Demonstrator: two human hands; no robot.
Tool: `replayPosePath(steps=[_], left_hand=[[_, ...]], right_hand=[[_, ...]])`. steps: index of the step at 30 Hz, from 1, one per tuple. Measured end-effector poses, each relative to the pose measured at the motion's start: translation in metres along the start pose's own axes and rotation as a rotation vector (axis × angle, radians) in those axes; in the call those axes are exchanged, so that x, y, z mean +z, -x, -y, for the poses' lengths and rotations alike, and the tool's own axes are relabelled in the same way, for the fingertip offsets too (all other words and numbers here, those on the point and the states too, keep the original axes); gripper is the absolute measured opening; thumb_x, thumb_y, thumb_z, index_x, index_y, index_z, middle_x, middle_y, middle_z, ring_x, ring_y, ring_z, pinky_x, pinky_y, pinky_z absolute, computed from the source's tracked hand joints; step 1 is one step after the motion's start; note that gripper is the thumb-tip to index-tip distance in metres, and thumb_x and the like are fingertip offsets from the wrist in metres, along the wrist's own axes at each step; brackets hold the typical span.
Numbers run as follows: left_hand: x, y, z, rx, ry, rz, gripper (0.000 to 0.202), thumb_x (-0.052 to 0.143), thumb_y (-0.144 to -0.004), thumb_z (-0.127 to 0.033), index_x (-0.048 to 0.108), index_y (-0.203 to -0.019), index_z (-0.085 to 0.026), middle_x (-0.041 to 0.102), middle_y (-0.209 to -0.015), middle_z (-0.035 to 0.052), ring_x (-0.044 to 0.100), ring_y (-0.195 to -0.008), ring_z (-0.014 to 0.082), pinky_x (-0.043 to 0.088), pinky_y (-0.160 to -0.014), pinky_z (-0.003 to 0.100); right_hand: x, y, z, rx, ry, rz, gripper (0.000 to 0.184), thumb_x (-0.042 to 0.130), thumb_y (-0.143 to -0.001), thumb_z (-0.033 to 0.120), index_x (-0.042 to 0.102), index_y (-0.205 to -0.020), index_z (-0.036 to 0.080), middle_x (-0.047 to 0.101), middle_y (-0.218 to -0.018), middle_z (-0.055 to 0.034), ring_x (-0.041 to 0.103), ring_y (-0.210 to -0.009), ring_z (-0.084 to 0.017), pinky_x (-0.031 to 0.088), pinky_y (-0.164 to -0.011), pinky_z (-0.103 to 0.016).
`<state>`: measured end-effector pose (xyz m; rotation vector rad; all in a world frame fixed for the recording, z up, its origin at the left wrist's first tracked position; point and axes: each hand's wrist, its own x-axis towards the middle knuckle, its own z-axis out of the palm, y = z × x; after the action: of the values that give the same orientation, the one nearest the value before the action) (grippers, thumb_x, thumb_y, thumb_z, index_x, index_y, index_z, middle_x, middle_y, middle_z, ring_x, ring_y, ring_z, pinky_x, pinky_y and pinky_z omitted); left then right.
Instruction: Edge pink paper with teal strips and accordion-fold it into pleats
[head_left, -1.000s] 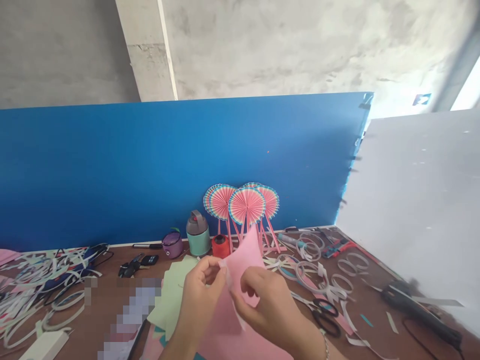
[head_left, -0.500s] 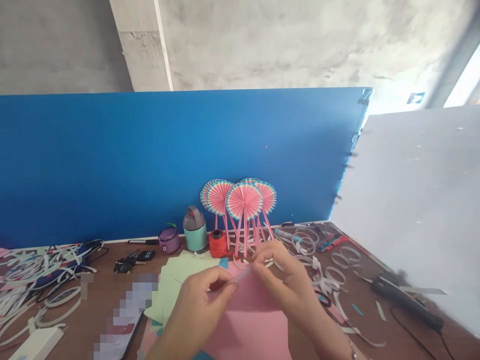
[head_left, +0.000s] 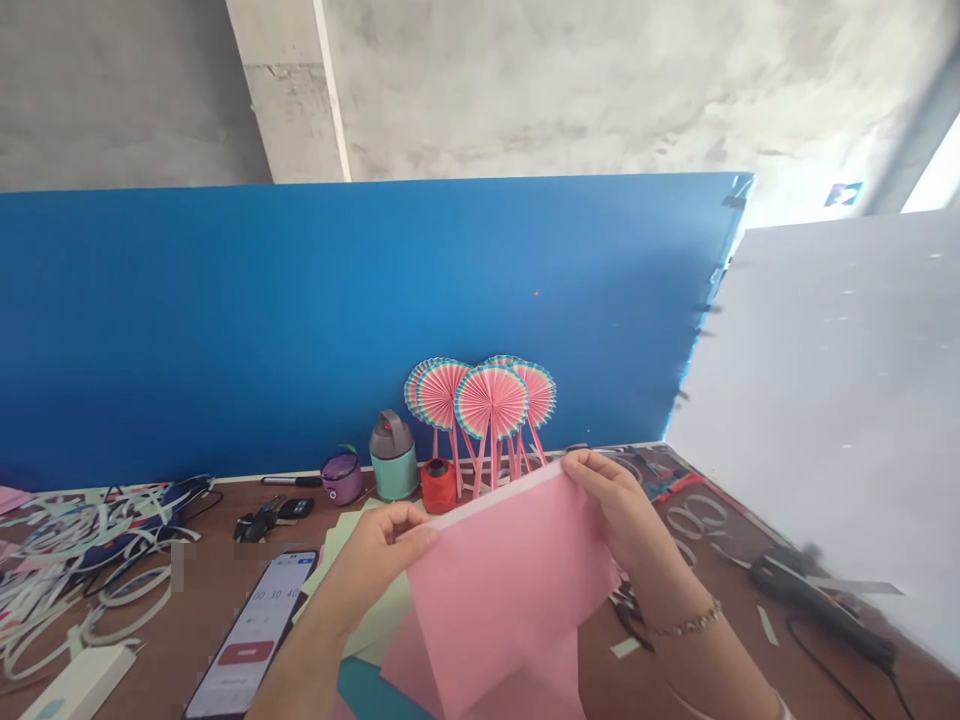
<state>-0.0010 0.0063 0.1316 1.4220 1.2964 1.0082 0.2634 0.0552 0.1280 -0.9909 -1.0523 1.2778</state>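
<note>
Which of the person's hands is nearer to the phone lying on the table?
Left. The left hand grips the pink paper at its top edge, just up and right of the phone; the right hand holds the paper's other corner, farther right.

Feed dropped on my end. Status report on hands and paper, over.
Left hand and right hand each pinching a top corner of the pink sheet. Sheet held up above the table. Green sheets beneath, phone to the left; nothing between the hands.

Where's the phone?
In the head view the phone lies on the brown table at the lower left. It sits beside the green sheets, just left of the left hand pinching the pink paper.
</note>
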Motion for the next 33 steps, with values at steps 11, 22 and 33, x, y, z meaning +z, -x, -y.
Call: replayPosePath(steps=[11,22,33], left_hand=[[-0.003,-0.007,0.008,0.018,0.114,-0.122,0.028,0.068,-0.064,-0.044,0.065,-0.069,-0.016,0.055,-0.060,-0.0021,0.043,-0.056,0.0096,0.033,-0.053,0.020],[0.003,-0.011,0.014,-0.044,0.221,-0.156,0.028,0.055,-0.075,-0.045,0.055,-0.071,-0.018,0.033,-0.029,-0.0110,0.018,-0.034,0.0046,0.017,-0.040,0.018],[0.013,-0.005,0.003,-0.063,0.290,-0.191,0.028,0.061,-0.073,-0.044,0.057,-0.070,-0.016,0.068,-0.062,0.0028,0.066,-0.064,0.0134,0.048,-0.058,0.019]], right_hand=[[-0.016,-0.020,-0.013,0.026,-0.006,-0.010,0.023,0.072,-0.065,0.038,0.060,-0.064,0.018,0.051,-0.059,0.0035,0.041,-0.056,-0.010,0.032,-0.055,-0.023],[-0.020,-0.025,-0.018,0.000,0.006,0.039,0.021,0.067,-0.067,0.036,0.059,-0.066,0.017,0.056,-0.067,-0.0007,0.049,-0.066,-0.015,0.039,-0.064,-0.027],[-0.020,-0.025,-0.017,-0.114,0.393,-0.148,0.023,0.062,-0.070,0.039,0.064,-0.075,0.016,0.064,-0.073,-0.0059,0.055,-0.068,-0.020,0.042,-0.063,-0.032]])
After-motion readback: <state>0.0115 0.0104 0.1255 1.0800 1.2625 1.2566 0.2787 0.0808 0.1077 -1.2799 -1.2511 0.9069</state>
